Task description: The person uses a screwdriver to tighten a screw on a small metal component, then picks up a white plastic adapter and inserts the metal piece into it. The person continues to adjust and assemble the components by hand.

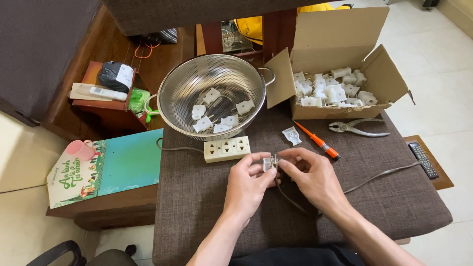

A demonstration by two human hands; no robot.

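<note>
My left hand [249, 182] and my right hand [310, 175] meet over a brown cushioned seat [197, 207], both pinching a small white plug body [270, 163] with metal prongs. A grey cable [374, 177] runs from the plug under my right hand and off to the right. A loose white plug cover [292, 135] lies just beyond my hands. Beside it lie an orange-handled screwdriver [319, 142] and a cream power strip [227, 149].
A steel colander [172, 96] holds several white plugs. An open cardboard box [340, 59] at the back right holds many more. Pliers [355, 127] lie in front of the box, a remote control [423, 160] at the right edge, a teal calendar [123, 165] on the left.
</note>
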